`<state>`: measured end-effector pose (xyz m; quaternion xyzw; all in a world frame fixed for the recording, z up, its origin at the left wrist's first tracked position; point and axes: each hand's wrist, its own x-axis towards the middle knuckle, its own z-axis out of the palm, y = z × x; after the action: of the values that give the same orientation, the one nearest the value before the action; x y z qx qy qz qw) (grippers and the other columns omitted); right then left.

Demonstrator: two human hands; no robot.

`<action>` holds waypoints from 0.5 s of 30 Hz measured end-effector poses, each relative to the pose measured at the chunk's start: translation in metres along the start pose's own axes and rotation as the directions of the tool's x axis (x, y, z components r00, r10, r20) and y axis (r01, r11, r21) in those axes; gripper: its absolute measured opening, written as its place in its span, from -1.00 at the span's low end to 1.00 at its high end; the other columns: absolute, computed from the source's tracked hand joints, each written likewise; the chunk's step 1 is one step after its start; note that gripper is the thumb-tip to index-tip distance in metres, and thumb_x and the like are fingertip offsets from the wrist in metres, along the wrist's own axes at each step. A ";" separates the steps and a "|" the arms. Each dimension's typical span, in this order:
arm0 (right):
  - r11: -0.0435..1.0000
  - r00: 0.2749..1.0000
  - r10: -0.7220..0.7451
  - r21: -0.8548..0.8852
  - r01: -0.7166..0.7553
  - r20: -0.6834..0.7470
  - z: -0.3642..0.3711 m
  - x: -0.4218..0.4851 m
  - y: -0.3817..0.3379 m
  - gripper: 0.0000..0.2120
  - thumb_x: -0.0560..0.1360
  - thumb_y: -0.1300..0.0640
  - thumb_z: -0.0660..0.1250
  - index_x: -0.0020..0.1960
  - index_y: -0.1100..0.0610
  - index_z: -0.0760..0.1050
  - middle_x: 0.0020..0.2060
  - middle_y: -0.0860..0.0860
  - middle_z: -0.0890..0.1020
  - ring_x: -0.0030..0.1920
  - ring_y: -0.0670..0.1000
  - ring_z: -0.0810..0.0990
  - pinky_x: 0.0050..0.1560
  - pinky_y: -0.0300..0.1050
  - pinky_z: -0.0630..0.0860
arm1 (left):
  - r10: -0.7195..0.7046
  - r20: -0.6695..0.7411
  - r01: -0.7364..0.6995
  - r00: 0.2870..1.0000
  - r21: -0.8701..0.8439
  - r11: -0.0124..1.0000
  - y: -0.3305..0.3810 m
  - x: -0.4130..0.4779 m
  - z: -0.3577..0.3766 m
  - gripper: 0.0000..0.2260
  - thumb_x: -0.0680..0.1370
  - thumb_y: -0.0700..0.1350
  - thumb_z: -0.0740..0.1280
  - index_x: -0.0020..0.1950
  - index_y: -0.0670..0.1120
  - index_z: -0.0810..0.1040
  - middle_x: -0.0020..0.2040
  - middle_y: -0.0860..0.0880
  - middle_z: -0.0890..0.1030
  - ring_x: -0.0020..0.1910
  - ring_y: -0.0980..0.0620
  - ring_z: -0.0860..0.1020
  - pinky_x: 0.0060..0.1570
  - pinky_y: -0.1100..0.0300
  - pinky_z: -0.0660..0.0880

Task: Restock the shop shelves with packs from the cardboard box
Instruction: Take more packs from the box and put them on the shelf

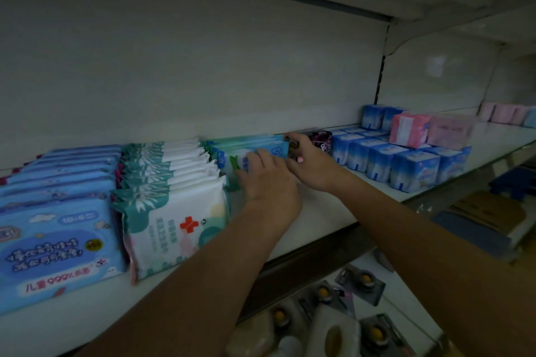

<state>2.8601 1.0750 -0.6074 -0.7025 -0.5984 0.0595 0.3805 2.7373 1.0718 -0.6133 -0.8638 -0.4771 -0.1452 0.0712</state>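
Note:
A row of light-blue and green wipes packs (249, 145) stands on the white shelf (324, 211), third row from the left. My left hand (268, 180) reaches in from below, its fingers curled over the top of the front pack of that row. My right hand (309, 164) is just to the right; its fingers stretch back along the row's right end and its thumb is at the front, gripping the packs there. A small black and purple pack (320, 138) sits right behind my right hand. No cardboard box is in view.
Left of the hands stand a row of white and teal packs (174, 211) and a row of blue packs (55, 240). Blue cubes (385, 159) and pink packs (429, 130) fill the shelf to the right. A lower shelf holds carded items (359, 284).

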 end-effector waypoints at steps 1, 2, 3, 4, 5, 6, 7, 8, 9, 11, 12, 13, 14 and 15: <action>1.000 1.000 0.000 -0.004 -0.001 -0.025 -0.003 -0.004 0.000 -0.51 0.58 0.08 0.27 0.46 0.07 0.22 0.21 0.08 0.56 0.17 0.03 0.54 0.11 -0.19 0.41 | 0.003 0.002 -0.003 1.000 0.001 1.000 0.001 -0.001 -0.002 -0.44 0.53 -0.05 0.18 0.47 -0.23 0.12 0.42 -0.24 0.15 0.42 -0.24 0.12 0.33 -0.21 0.24; 1.000 0.999 0.002 -0.001 -0.002 -0.052 -0.007 -0.010 0.000 -0.55 0.58 0.08 0.26 0.44 0.07 0.26 0.18 0.07 0.57 0.15 0.03 0.54 0.08 -0.19 0.40 | 0.004 -0.001 -0.004 1.000 -0.004 1.000 0.002 -0.001 -0.005 -0.45 0.53 -0.06 0.17 0.46 -0.22 0.13 0.41 -0.24 0.16 0.41 -0.24 0.13 0.33 -0.20 0.24; 1.000 0.997 0.005 0.007 -0.005 -0.081 -0.012 -0.016 -0.001 -0.58 0.59 0.07 0.24 0.41 0.07 0.29 0.16 0.06 0.58 0.14 0.02 0.54 0.07 -0.18 0.41 | 0.005 -0.013 -0.006 1.000 -0.021 1.000 0.003 -0.002 -0.010 -0.46 0.53 -0.07 0.18 0.46 -0.22 0.14 0.40 -0.23 0.18 0.41 -0.23 0.14 0.34 -0.19 0.24; 1.000 0.994 0.014 0.024 -0.012 -0.109 -0.017 -0.023 0.000 -0.62 0.59 0.07 0.23 0.39 0.07 0.31 0.14 0.06 0.59 0.13 0.03 0.55 0.09 -0.15 0.43 | 0.004 -0.029 -0.005 1.000 -0.058 0.998 0.005 -0.003 -0.015 -0.48 0.53 -0.07 0.18 0.44 -0.21 0.17 0.39 -0.22 0.20 0.39 -0.22 0.16 0.33 -0.17 0.25; 0.999 0.990 0.023 0.050 -0.016 -0.137 -0.021 -0.031 0.000 -0.65 0.59 0.06 0.22 0.37 0.07 0.33 0.12 0.07 0.60 0.13 0.05 0.56 0.10 -0.07 0.48 | 0.003 -0.046 -0.009 0.999 -0.119 0.993 0.007 -0.007 -0.019 -0.51 0.54 -0.07 0.19 0.42 -0.20 0.20 0.37 -0.21 0.23 0.38 -0.20 0.18 0.32 -0.13 0.26; 0.997 0.987 0.030 0.074 -0.019 -0.159 -0.026 -0.040 0.002 -0.68 0.60 0.06 0.21 0.34 0.06 0.36 0.09 0.07 0.61 0.12 0.06 0.57 0.11 0.02 0.52 | 0.006 -0.068 -0.019 0.998 -0.191 0.981 0.013 -0.011 -0.024 -0.55 0.54 -0.08 0.20 0.39 -0.20 0.23 0.35 -0.19 0.25 0.36 -0.18 0.20 0.30 -0.09 0.28; 0.995 0.983 0.036 0.097 -0.018 -0.180 -0.031 -0.049 0.004 -0.71 0.60 0.07 0.20 0.30 0.06 0.37 0.06 0.07 0.61 0.10 0.06 0.59 0.10 0.09 0.54 | 0.012 -0.096 -0.036 0.995 -0.256 0.966 0.019 -0.017 -0.026 -0.59 0.54 -0.10 0.20 0.36 -0.19 0.26 0.34 -0.18 0.28 0.35 -0.17 0.22 0.26 -0.07 0.29; 0.993 0.978 0.041 0.120 -0.016 -0.203 -0.036 -0.057 0.005 -0.74 0.59 0.09 0.20 0.27 0.05 0.39 0.03 0.07 0.62 0.07 0.06 0.61 0.09 0.14 0.55 | 0.021 -0.130 -0.060 0.991 -0.302 0.951 0.027 -0.023 -0.028 -0.61 0.54 -0.11 0.20 0.33 -0.19 0.27 0.32 -0.18 0.29 0.34 -0.17 0.24 0.23 -0.06 0.30; 0.990 0.973 0.043 0.141 -0.011 -0.226 -0.042 -0.065 0.008 -0.78 0.59 0.12 0.21 0.23 0.04 0.41 0.00 0.06 0.63 0.03 0.05 0.63 0.08 0.17 0.56 | 0.033 -0.159 -0.085 0.987 -0.332 0.939 0.035 -0.030 -0.028 -0.63 0.53 -0.12 0.20 0.32 -0.18 0.28 0.31 -0.18 0.30 0.34 -0.17 0.24 0.21 -0.06 0.31; 0.980 0.961 0.061 0.196 -0.007 -0.271 -0.056 -0.087 0.013 -0.83 0.58 0.16 0.21 0.16 0.02 0.42 -0.03 0.08 0.64 -0.05 0.02 0.65 0.02 0.16 0.58 | 0.070 -0.208 -0.144 0.976 -0.362 0.921 0.055 -0.046 -0.024 -0.60 0.53 -0.12 0.21 0.34 -0.17 0.27 0.33 -0.17 0.30 0.35 -0.17 0.24 0.19 -0.05 0.32; 0.972 0.953 0.078 0.237 -0.007 -0.293 -0.062 -0.097 0.014 -0.84 0.58 0.18 0.20 0.15 0.02 0.41 -0.03 0.09 0.63 -0.07 0.00 0.65 -0.02 0.14 0.60 | 0.091 -0.238 -0.177 0.967 -0.369 0.912 0.062 -0.051 -0.021 -0.58 0.53 -0.12 0.22 0.36 -0.17 0.25 0.35 -0.17 0.29 0.36 -0.16 0.23 0.19 -0.04 0.32; 0.961 0.944 0.099 0.276 -0.009 -0.315 -0.069 -0.109 0.016 -0.84 0.59 0.20 0.19 0.15 0.04 0.41 -0.01 0.10 0.62 -0.10 -0.02 0.64 -0.08 0.10 0.61 | 0.111 -0.270 -0.211 0.956 -0.375 0.903 0.071 -0.057 -0.019 -0.57 0.53 -0.12 0.22 0.37 -0.17 0.25 0.35 -0.16 0.29 0.36 -0.15 0.24 0.19 -0.02 0.33; 0.949 0.933 0.120 0.315 -0.008 -0.338 -0.076 -0.121 0.020 -0.83 0.59 0.22 0.18 0.15 0.06 0.41 -0.02 0.10 0.62 -0.13 -0.03 0.63 -0.12 0.06 0.60 | 0.124 -0.306 -0.241 0.944 -0.383 0.892 0.079 -0.062 -0.018 -0.57 0.52 -0.13 0.23 0.37 -0.17 0.25 0.34 -0.16 0.31 0.35 -0.14 0.25 0.18 0.01 0.33; 0.938 0.922 0.139 0.348 -0.005 -0.361 -0.082 -0.135 0.024 -0.83 0.59 0.24 0.18 0.14 0.08 0.41 -0.04 0.08 0.61 -0.16 -0.05 0.63 -0.17 0.03 0.60 | 0.128 -0.343 -0.267 0.930 -0.398 0.878 0.089 -0.068 -0.017 -0.58 0.52 -0.13 0.22 0.36 -0.17 0.27 0.33 -0.15 0.32 0.33 -0.13 0.27 0.16 0.02 0.34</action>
<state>2.8862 0.9169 -0.6144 -0.6461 -0.4673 0.0390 0.6022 2.7750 0.9651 -0.6178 -0.8689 -0.3233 -0.3729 -0.0371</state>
